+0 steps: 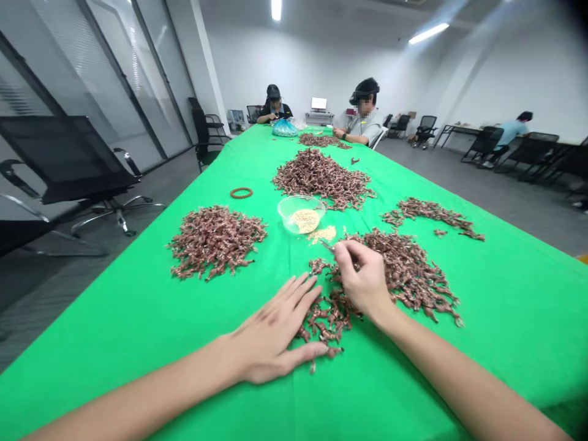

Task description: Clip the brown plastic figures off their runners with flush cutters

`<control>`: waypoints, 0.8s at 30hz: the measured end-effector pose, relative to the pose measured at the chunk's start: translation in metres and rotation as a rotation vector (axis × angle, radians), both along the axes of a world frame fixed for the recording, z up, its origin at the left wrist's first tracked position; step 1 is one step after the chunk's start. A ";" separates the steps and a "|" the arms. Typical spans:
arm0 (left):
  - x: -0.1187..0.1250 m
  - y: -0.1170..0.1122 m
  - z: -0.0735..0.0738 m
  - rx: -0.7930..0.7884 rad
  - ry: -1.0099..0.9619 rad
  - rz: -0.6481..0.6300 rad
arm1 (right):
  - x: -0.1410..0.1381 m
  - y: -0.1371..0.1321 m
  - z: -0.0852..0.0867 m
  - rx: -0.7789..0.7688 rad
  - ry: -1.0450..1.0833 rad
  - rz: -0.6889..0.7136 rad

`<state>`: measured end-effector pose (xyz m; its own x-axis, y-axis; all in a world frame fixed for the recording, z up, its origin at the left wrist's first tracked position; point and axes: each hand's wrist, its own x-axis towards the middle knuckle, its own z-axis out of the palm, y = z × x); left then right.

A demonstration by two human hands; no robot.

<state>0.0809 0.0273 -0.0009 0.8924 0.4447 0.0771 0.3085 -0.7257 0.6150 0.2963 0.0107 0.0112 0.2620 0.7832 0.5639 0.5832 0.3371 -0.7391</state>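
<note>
Room: from the head camera I look down a white office, with a glass wall [78,79] and a black mesh chair [68,162] on my left.
Co-workers: two seated people [362,113] work at the far end of the tabletop [114,343], which has a green cover.
Pieces: small brown twisted pieces [395,275] lie in several loose heaps, the nearest under my hands.
Left hand: my left hand [271,327] lies flat, its fingers [298,300] spread open against the near heap, holding nothing I can make out.
Right hand: my right hand [362,275] sits over the heap, its fingers [346,251] pinched closed on one thin piece [327,246].
Bowl: a clear bowl [301,214] holding pale grains sits beyond my hands.
</note>
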 end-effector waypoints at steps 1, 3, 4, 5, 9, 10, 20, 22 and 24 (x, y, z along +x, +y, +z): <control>0.000 -0.001 -0.002 -0.044 -0.061 0.050 | -0.003 -0.002 0.002 -0.009 -0.017 0.021; -0.001 -0.001 -0.003 -0.147 -0.229 0.176 | -0.009 -0.006 0.005 -0.023 -0.048 0.061; -0.001 0.000 -0.002 -0.203 -0.317 0.237 | -0.013 -0.009 0.007 -0.029 -0.064 0.086; -0.001 0.002 -0.001 -0.263 -0.391 0.282 | -0.017 -0.012 0.008 -0.034 -0.077 0.117; 0.003 0.011 0.005 -0.564 -0.551 0.307 | -0.038 -0.026 0.008 -0.022 -0.065 0.233; 0.005 0.013 0.005 -0.653 -0.581 0.324 | -0.044 -0.029 0.007 -0.018 -0.055 0.222; 0.012 0.002 0.003 -1.307 -0.734 0.369 | -0.066 -0.032 -0.014 0.061 -0.300 0.056; 0.011 0.002 0.003 -1.335 -0.723 0.384 | -0.067 -0.032 -0.016 0.082 -0.318 0.060; 0.010 0.003 0.003 -1.351 -0.707 0.419 | -0.069 -0.032 -0.014 0.076 -0.352 0.093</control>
<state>0.0913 0.0302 0.0017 0.6508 0.7224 -0.2336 -0.2792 0.5138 0.8112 0.2274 -0.0217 -0.0028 -0.0289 0.7469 0.6643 0.7618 0.4467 -0.4692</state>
